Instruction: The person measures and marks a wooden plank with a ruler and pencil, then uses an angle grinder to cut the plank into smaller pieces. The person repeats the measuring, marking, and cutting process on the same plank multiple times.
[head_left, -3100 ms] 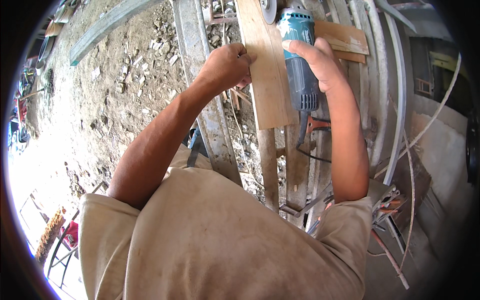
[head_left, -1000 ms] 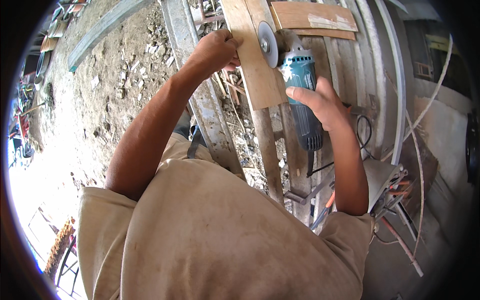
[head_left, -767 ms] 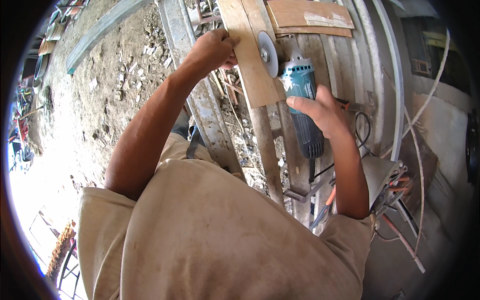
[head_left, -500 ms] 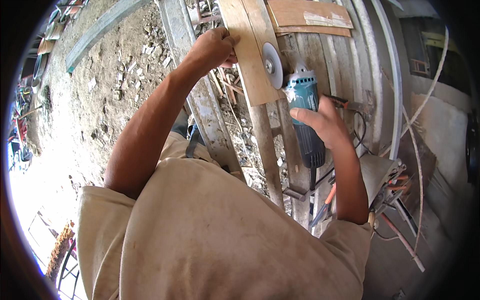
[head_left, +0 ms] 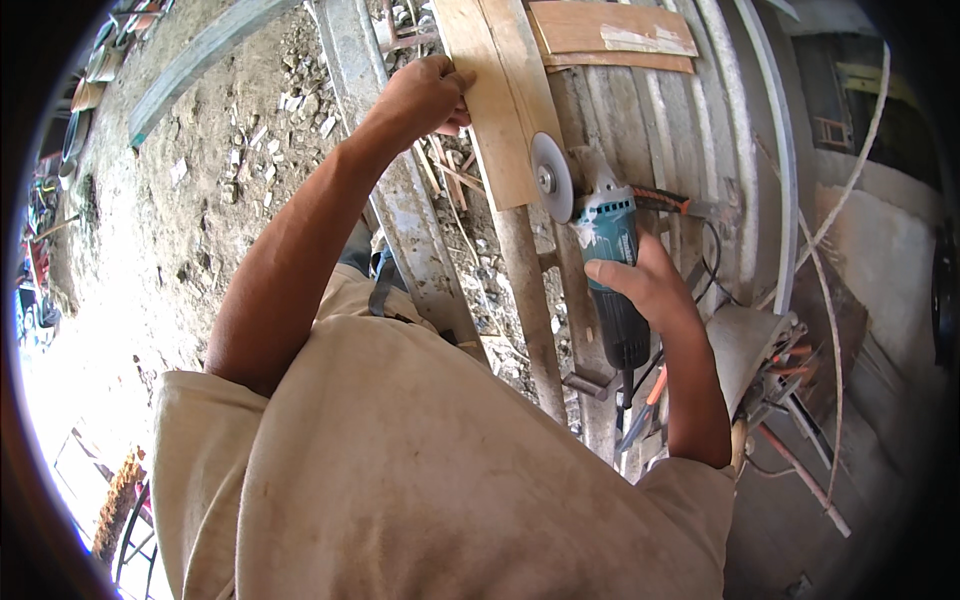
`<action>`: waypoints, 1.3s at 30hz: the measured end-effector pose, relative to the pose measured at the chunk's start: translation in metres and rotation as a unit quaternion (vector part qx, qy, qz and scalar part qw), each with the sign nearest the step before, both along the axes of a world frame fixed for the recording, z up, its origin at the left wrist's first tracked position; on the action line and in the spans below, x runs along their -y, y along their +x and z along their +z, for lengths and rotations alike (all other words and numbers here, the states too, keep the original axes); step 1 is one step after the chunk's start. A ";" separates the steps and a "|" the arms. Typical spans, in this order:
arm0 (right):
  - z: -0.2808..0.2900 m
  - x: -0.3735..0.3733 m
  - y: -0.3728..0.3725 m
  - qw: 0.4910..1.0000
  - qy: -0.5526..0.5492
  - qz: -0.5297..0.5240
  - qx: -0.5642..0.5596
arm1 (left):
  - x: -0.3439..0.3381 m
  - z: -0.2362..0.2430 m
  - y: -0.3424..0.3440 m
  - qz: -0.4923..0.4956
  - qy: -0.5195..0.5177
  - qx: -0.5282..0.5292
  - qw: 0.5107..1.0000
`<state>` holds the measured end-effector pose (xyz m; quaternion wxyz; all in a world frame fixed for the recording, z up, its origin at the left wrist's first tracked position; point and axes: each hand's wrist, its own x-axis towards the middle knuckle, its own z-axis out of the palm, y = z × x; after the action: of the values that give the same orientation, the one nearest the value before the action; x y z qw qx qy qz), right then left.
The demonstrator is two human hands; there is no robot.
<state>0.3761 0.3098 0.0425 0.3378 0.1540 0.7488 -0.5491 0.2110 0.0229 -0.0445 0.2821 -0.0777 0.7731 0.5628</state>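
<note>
My left hand (head_left: pixel 428 97) grips the left edge of a pale wooden board (head_left: pixel 512 110), its thumb on top and its fingers partly hidden beneath. A crack or line runs lengthwise along the board, which lies over metal bars. In my right hand (head_left: pixel 650 280) is a teal and black angle grinder (head_left: pixel 610 230), held around its body with the thumb across the top. The grinder's pale cutting disc (head_left: pixel 552 178) stands on edge close to the near right corner of the board. Whether the disc touches the wood I cannot tell.
More wood pieces (head_left: pixel 615 35) lie on the metal bars (head_left: pixel 720 130) at the far side. An orange-and-black handled tool (head_left: pixel 660 200) rests right of the grinder. The grinder's cord (head_left: pixel 655 362) trails near my right forearm. Assorted tools (head_left: pixel 795 375) hang at the right; rubble (head_left: pixel 300 95) covers the ground left.
The grinder in my right hand has moved toward me, its disc shifting from over the board to beside its near corner. My left hand has kept its grip on the board.
</note>
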 end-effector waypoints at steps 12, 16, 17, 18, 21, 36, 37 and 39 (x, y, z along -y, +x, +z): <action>0.008 -0.009 0.026 1.000 0.016 0.000 0.027 | 0.001 0.003 -0.001 -0.006 0.008 0.001 1.000; 0.007 -0.004 0.016 1.000 0.011 0.002 0.019 | 0.000 0.004 0.000 0.000 0.008 0.001 1.000; 0.006 -0.003 0.013 1.000 0.012 0.007 0.008 | 0.001 0.003 0.000 -0.001 0.007 0.001 1.000; 0.005 -0.002 0.008 1.000 0.012 0.007 0.015 | 0.001 0.001 0.000 -0.001 0.008 0.001 1.000; 0.005 0.002 -0.008 1.000 0.005 0.004 0.016 | 0.002 -0.001 -0.002 -0.004 0.007 -0.002 1.000; 0.002 0.030 -0.075 1.000 -0.004 -0.003 -0.012 | 0.003 -0.007 0.000 0.010 0.016 -0.018 1.000; 0.000 0.031 -0.081 1.000 -0.009 0.001 -0.008 | 0.003 -0.010 0.000 0.007 0.006 -0.020 1.000; -0.004 0.031 -0.096 1.000 -0.020 0.008 -0.003 | 0.004 -0.014 -0.001 0.001 -0.004 -0.023 1.000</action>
<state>0.2800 0.2783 0.0382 0.3426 0.1397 0.7401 -0.5616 0.2096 0.0192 -0.0583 0.2632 -0.0663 0.7818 0.5613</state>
